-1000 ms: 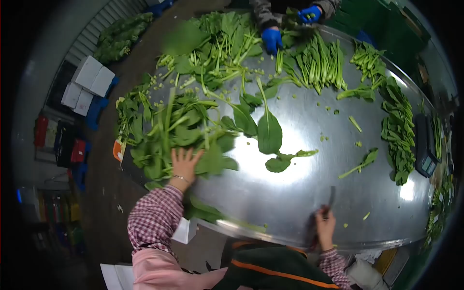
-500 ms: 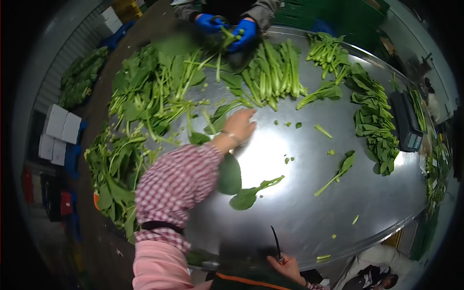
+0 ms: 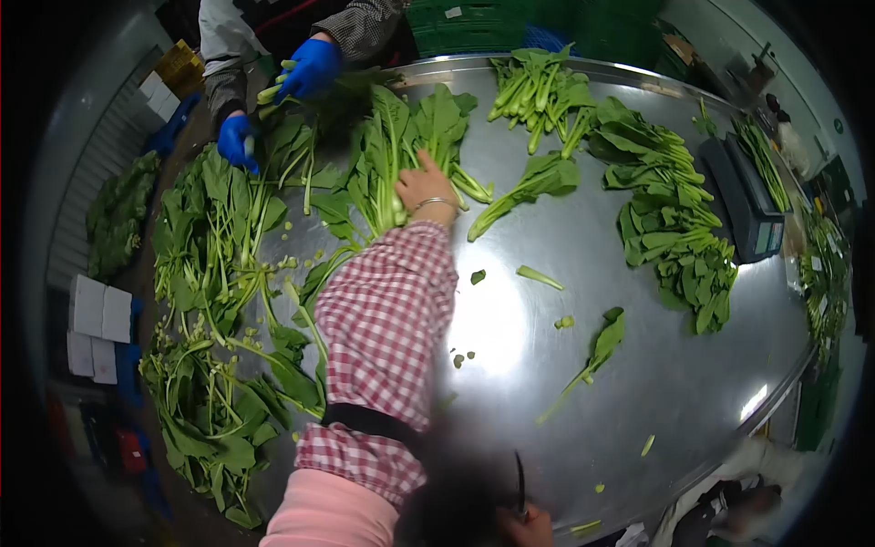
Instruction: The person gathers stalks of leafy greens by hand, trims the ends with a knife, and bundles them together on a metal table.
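My left hand [image 3: 427, 190], with a bracelet at the wrist, reaches across the metal table [image 3: 510, 310]. Its fingers are apart and touch the stalk ends of a pile of leafy greens [image 3: 387, 150]. At the bottom edge my right hand [image 3: 530, 527] is closed round a small knife [image 3: 520, 479] whose dark curved blade points up. A loose leafy stem [image 3: 592, 356] lies to the right of my left arm, and another leafy stalk [image 3: 524, 190] lies right of my left hand.
Across the table a co-worker's blue-gloved hands [image 3: 312, 69] hold green stalks. Tangled greens [image 3: 214, 237] cover the left side. Bunches [image 3: 674, 201] line the right, beside a scale [image 3: 752, 205]. White boxes [image 3: 98, 310] stand at far left. Trimmings lie scattered about.
The view has shifted. My left hand has moved forward onto the stalks of the pile. The co-worker's gloved hands have moved to the left. My right hand still holds the knife low down.
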{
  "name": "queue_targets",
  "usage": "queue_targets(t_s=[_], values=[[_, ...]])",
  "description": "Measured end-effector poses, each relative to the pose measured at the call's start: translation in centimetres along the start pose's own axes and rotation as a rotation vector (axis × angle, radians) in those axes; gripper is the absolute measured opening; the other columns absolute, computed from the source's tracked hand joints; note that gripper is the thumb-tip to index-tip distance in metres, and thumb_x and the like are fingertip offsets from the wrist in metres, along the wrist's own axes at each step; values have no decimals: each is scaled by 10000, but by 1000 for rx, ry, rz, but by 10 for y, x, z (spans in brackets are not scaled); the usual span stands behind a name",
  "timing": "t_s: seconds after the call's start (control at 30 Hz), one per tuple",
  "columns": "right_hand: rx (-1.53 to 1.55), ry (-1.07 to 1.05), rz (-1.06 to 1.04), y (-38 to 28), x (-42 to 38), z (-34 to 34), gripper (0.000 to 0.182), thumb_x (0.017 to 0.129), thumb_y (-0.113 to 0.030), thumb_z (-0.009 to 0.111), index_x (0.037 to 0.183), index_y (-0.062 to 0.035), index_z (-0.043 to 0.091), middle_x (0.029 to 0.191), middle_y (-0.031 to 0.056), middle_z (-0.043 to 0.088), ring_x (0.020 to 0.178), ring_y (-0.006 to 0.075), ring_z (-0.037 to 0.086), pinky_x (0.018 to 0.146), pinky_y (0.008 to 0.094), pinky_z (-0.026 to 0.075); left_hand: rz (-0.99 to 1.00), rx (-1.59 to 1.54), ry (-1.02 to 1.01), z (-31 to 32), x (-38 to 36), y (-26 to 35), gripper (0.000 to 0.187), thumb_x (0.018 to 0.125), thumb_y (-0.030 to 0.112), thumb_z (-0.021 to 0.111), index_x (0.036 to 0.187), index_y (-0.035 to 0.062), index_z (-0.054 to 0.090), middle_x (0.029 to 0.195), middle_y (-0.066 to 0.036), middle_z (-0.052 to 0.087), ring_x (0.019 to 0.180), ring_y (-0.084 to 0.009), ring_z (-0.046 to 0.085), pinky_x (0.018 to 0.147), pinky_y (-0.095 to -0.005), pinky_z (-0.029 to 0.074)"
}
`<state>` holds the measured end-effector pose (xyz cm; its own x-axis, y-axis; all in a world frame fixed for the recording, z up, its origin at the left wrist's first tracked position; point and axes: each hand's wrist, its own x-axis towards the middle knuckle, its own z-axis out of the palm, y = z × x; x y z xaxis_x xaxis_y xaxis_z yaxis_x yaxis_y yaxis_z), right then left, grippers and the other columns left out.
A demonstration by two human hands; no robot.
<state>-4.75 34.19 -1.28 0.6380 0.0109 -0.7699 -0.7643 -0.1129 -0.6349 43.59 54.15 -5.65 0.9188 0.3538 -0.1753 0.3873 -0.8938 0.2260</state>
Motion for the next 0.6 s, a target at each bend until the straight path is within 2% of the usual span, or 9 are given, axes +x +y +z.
queue_targets(t_s=[0.1, 0.2, 0.27, 0.3, 0.33, 0.4, 0.5, 0.53, 0.6], values=[[-298, 335, -353, 19, 45, -18, 278, 832, -271, 657, 747, -16, 583, 557, 56, 507, 492, 84, 468, 459, 280, 394, 55, 32, 55, -14, -29, -45, 796, 776, 309, 676, 1402, 48, 259, 1211, -242, 520, 1182, -332, 452, 1000, -421, 303], [206, 460, -247, -49, 75, -51, 188, 883, -198, 590, 888, -11, 579, 567, -78, 430, 479, 77, 409, 428, 248, 339, 207, -832, 262, -16, -103, -112, 636, 781, 163, 645, 1322, -4, 354, 1151, -173, 552, 1040, -262, 539, 906, -358, 414], [-281, 812, -744, -32, 137, -83, 248, 882, -201, 586, 936, 39, 557, 713, 74, 518, 678, 183, 503, 600, 318, 407, 91, -1251, 306, -12, -181, -159, 550, 800, 111, 627, 1281, -9, 388, 1116, -126, 555, 1009, -198, 538, 878, -307, 436], [-427, 626, -391, -54, 149, -97, 295, 857, -210, 608, 987, 50, 553, 839, 162, 531, 784, 253, 517, 683, 366, 419, -73, -1477, 264, -28, -233, -167, 481, 837, 69, 575, 1269, 3, 374, 1157, -135, 534, 1017, -215, 543, 883, -316, 441], [-535, 780, -496, -63, 164, -80, 289, 817, -169, 625, 1014, 33, 562, 866, 176, 536, 779, 297, 530, 685, 385, 435, -102, -1709, 365, -28, -276, -173, 427, 893, 106, 511, 1271, 7, 338, 1201, -152, 500, 1050, -233, 531, 913, -341, 429], [-677, 666, -803, -72, 178, -46, 298, 784, -126, 620, 1053, -7, 572, 894, 175, 550, 788, 326, 542, 703, 399, 445, -190, -1720, 364, -10, -353, -197, 417, 950, 239, 429, 1281, 5, 333, 1259, -157, 451, 1133, -229, 478, 966, -355, 382], [-693, 83, -733, -66, 132, 32, 419, 757, -133, 674, 1157, -65, 568, 1045, 158, 537, 812, 298, 566, 714, 369, 482, -673, -1725, -330, -3, -450, -220, 505, 980, 405, 364, 1314, 26, 368, 1283, -147, 475, 1160, -177, 478, 940, -352, 405], [-682, 150, -982, -49, 116, 48, 469, 772, -196, 707, 1192, -58, 552, 1055, 157, 532, 823, 248, 574, 705, 335, 483, -720, -1663, -626, -10, -472, -231, 490, 977, 381, 388, 1318, 29, 378, 1247, -140, 513, 1104, -168, 521, 910, -338, 431], [-481, 157, -849, -42, 84, 53, 457, 817, -199, 684, 1217, -41, 528, 1017, 140, 538, 760, 155, 553, 637, 272, 465, -583, -1442, -980, -24, -504, -250, 447, 963, 323, 450, 1298, 28, 425, 1151, -129, 587, 988, -154, 592, 847, -306, 478]])
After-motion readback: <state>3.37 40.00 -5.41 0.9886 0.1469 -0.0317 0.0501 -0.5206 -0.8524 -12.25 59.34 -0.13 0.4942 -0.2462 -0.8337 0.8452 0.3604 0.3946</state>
